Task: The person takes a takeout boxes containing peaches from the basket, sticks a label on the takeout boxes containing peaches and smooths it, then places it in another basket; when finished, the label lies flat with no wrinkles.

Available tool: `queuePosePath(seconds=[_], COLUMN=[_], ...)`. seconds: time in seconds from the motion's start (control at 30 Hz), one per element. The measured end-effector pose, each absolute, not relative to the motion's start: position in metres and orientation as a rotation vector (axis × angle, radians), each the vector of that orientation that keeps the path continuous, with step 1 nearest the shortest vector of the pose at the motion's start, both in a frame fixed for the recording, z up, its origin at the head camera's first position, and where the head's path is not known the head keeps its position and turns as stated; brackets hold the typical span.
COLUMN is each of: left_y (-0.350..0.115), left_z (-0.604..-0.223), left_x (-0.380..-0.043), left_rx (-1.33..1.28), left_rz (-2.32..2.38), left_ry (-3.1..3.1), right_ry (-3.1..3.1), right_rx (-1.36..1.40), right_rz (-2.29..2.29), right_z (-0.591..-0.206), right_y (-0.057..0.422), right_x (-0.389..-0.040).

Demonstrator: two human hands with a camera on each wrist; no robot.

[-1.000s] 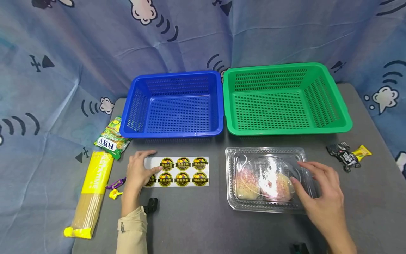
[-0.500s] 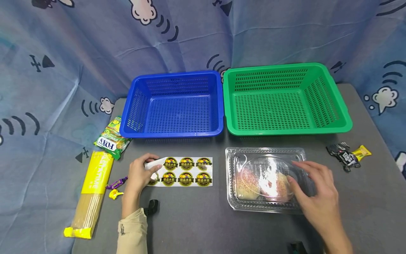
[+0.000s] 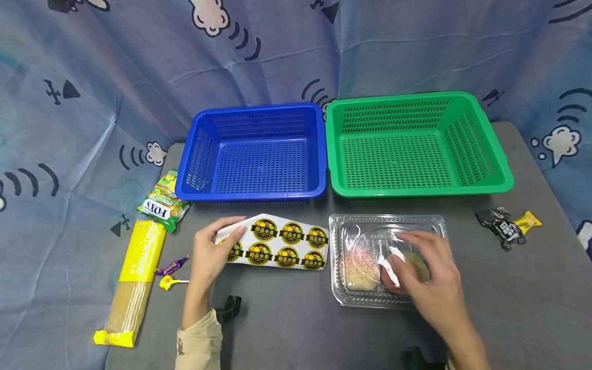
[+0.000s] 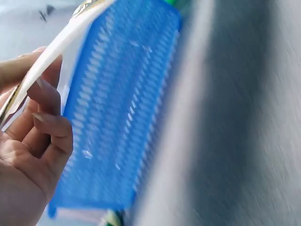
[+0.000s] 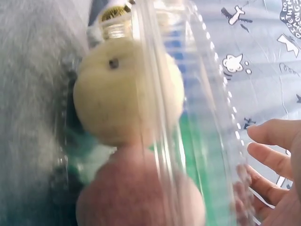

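Here, pinching the sheet (image 3: pixel 291 246) at its left end with the left hand (image 3: pixel 210 254), thumb over the labels (image 3: pixel 292 233) and fingers behind. Held tilted in front of the blue basket (image 3: pixel 250 196), bent along the upper edge, right end just beside the clear box (image 3: pixel 336 262). Spread thumb-from-fingers with the right hand (image 3: pixel 437 275), over the right half of that box (cannot tell whether touching it). Enclosed in there: two fruits (image 3: pixel 362 270). Set behind, a green basket (image 3: pixel 423 192); off left, a bag (image 3: pixel 166 201), a noodle pack (image 3: pixel 134 277), a purple candy (image 3: pixel 172 266) and a lollipop (image 3: pixel 166 282).
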State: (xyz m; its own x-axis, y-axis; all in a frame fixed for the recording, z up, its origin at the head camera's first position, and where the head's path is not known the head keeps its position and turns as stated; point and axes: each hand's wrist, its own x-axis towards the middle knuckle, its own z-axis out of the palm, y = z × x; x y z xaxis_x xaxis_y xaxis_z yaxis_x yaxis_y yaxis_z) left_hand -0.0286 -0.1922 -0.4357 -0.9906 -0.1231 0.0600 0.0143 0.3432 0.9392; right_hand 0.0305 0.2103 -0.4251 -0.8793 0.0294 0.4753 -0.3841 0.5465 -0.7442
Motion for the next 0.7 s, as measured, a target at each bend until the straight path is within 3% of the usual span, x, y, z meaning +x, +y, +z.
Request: queuePosePath(seconds=[0.37,0.7], left_y=[-0.150,-0.121], left_z=[-0.389,-0.373], left_x=[-0.016,-0.004], left_rx=[-0.006,-0.098], left_rz=[-1.890,-1.930], left_ry=[-2.305,-2.293], right_ry=[-2.336,-2.283], right_rx=[0.420,0.488], right_rz=[1.347,1.466], right_z=[-0.424,-0.418], right_y=[0.179,0.151], right_x=[0.022,0.015])
